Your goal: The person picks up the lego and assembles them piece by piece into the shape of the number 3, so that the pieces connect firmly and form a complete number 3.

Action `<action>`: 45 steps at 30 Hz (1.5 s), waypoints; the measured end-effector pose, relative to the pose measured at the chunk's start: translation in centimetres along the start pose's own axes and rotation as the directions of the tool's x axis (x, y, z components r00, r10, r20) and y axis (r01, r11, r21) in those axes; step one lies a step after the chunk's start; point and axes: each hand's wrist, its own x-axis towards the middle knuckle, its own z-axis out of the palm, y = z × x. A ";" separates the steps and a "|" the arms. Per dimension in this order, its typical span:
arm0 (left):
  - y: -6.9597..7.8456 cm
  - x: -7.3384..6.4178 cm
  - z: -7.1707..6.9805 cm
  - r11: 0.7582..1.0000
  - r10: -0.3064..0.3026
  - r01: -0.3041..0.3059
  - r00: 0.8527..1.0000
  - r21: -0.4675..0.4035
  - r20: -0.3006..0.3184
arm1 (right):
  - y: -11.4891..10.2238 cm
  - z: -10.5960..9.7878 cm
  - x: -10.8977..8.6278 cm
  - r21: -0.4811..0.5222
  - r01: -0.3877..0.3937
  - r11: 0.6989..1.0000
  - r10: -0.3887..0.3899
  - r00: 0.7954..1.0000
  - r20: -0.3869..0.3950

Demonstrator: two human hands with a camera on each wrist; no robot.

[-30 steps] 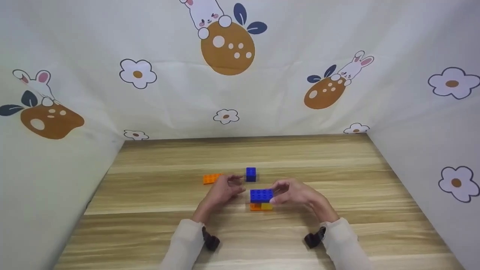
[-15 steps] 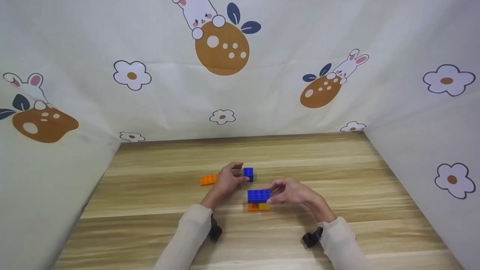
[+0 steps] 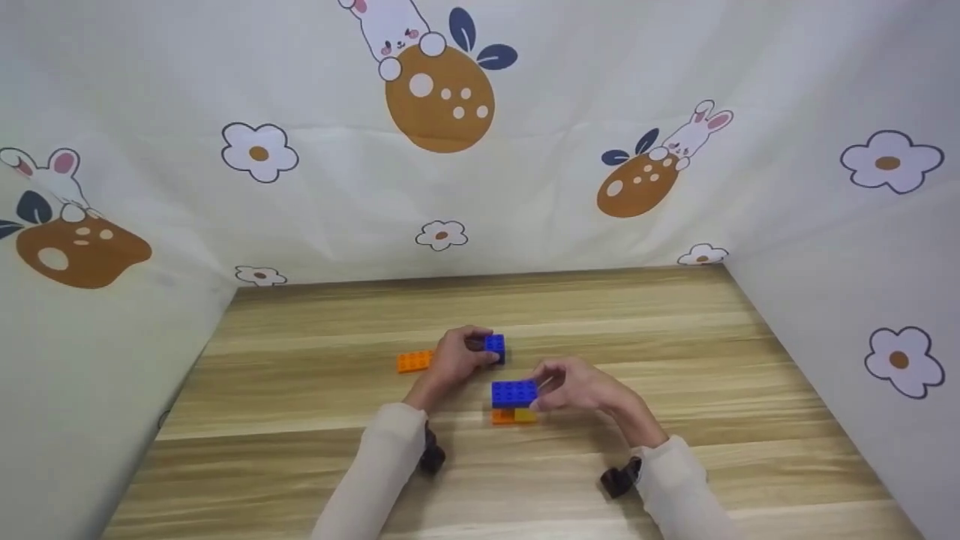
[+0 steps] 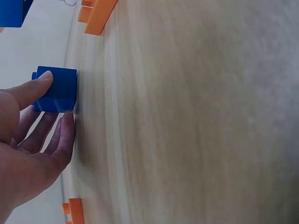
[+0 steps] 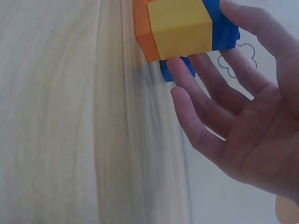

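At lower centre, the left hand (image 3: 456, 358) pinches the small blue block (image 3: 496, 345) and the right hand (image 3: 576, 386) seemingly pinches the top blue brick (image 3: 513, 394), where lopsided pressure could tip the stack (image 5: 182, 30).

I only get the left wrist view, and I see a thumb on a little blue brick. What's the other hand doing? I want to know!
Observer: The right hand holds the big blue brick by its right end, in the head view.
Operator: Ooh! What's under that one?
Observer: The right wrist view shows a yellow brick under it.
Operator: And is mine closer to the person than the big one?
Observer: No, the head view shows your little brick farther from the person.
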 end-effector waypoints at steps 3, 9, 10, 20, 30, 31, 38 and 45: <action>0.3 -0.2 -0.2 1.000 -0.013 0.012 1.000 -0.015 -0.006 | -0.2 0.1 0.0 -0.005 -0.004 1.000 0.004 1.000 0.002; 1.0 -1.0 -0.7 0.997 -0.029 0.029 1.000 -0.066 0.005 | -0.2 0.1 0.0 -0.013 -0.005 1.000 0.005 1.000 -0.006; 1.1 -1.2 -0.8 0.997 -0.023 0.023 1.000 -0.068 0.007 | -0.2 0.1 0.0 -0.015 -0.003 1.000 0.003 1.000 -0.006; 2.3 -3.3 -1.1 0.995 0.066 -0.063 0.997 -0.073 0.028 | -0.4 0.8 0.1 0.014 0.009 1.000 -0.009 1.000 -0.015; 3.4 -5.4 -0.8 0.992 0.099 -0.093 0.993 -0.090 0.057 | -0.6 1.2 0.1 -0.002 0.002 1.000 -0.002 0.999 -0.042; 3.4 -5.6 -0.7 0.991 0.106 -0.100 0.993 -0.084 0.060 | -0.5 1.2 0.1 0.000 0.001 1.000 -0.001 0.999 -0.042; 3.9 -6.1 0.0 0.987 0.157 -0.156 0.987 -0.027 0.043 | -0.4 1.2 0.3 -0.025 -0.027 0.999 0.025 0.998 -0.055; 3.8 -6.5 0.9 0.981 0.195 -0.194 0.979 -0.025 0.065 | -0.4 1.1 0.3 -0.037 -0.034 0.999 0.033 0.999 -0.042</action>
